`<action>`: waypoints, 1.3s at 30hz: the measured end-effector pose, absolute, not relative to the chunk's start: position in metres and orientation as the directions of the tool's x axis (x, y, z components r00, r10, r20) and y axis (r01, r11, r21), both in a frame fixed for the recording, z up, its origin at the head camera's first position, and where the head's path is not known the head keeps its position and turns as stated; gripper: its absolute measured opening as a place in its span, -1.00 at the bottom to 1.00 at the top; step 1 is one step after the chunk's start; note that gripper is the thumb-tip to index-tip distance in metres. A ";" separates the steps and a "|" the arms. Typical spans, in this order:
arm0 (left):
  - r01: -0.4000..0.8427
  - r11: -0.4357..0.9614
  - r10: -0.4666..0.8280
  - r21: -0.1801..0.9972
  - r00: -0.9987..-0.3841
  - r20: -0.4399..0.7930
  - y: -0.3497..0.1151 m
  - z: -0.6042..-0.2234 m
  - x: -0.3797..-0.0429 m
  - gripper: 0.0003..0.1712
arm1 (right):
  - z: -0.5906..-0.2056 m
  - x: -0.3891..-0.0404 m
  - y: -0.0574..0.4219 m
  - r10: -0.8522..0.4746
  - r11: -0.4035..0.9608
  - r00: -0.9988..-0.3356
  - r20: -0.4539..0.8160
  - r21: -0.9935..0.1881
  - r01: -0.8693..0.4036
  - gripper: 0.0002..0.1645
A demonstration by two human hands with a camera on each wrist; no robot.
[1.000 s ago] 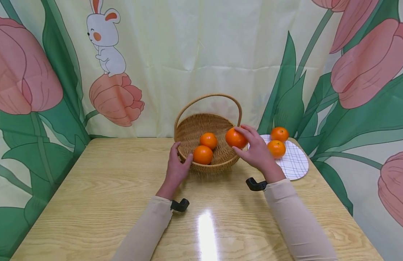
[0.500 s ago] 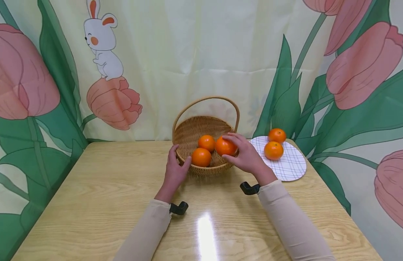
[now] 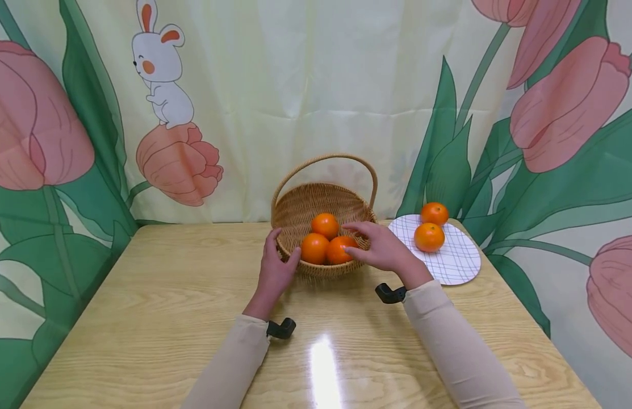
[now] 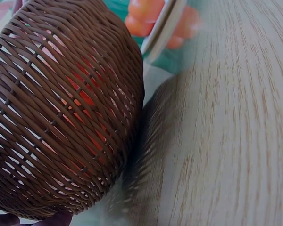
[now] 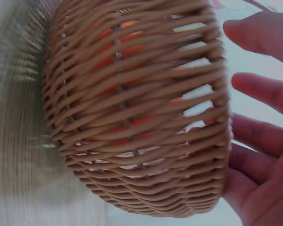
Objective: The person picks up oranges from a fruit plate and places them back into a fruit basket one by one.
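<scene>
Left hand (image 3: 277,271): fingers and thumb gripping basket (image 3: 321,196) at its left rim. Right hand (image 3: 381,247): extended over basket's right rim, thumb and fingers spread apart. Three oranges (image 3: 314,249): inside basket. White checked plate (image 3: 461,261), bearing two more oranges (image 3: 429,237): right of basket.

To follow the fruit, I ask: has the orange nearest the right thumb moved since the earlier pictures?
Yes. Judged against the white plate, the orange has moved left and down, into the basket.

Left wrist view: left hand (image 3: 277,270) cropped, basket (image 4: 61,113) part-hides oranges (image 3: 314,249) inside
</scene>
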State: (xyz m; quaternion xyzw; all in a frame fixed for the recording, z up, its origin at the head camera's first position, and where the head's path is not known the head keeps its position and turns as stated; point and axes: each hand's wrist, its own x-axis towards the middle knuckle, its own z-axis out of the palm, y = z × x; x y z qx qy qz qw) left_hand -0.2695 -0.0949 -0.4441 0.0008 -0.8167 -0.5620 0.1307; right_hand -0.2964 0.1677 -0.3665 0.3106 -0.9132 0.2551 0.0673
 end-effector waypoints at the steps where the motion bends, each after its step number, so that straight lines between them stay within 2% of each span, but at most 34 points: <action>1: 0.146 0.371 -0.148 0.917 -0.966 0.214 -0.095 -0.444 -0.269 -0.21 | -0.366 -0.296 0.168 -0.529 0.679 -0.799 0.286 -0.422 -0.601 -0.41; 7: 0.132 0.381 -0.151 0.915 -0.968 0.203 -0.095 -0.442 -0.268 -0.22 | -0.366 -0.294 0.176 -0.486 0.679 -0.783 0.387 -0.397 -0.618 -0.52; 13: 0.135 0.380 -0.159 0.915 -0.965 0.209 -0.098 -0.442 -0.268 -0.23 | -0.371 -0.299 0.189 -0.409 0.718 -0.802 0.436 -0.390 -0.577 -0.50; 25: 0.147 0.378 -0.134 0.914 -0.968 0.211 -0.097 -0.444 -0.269 -0.21 | -0.390 -0.309 0.228 -0.243 0.806 -0.915 0.322 -0.458 -0.376 -0.31; 39: 0.146 0.380 -0.147 0.913 -0.965 0.216 -0.096 -0.447 -0.271 -0.22 | -0.406 -0.325 0.258 -0.052 0.855 -0.935 0.352 -0.467 -0.223 -0.24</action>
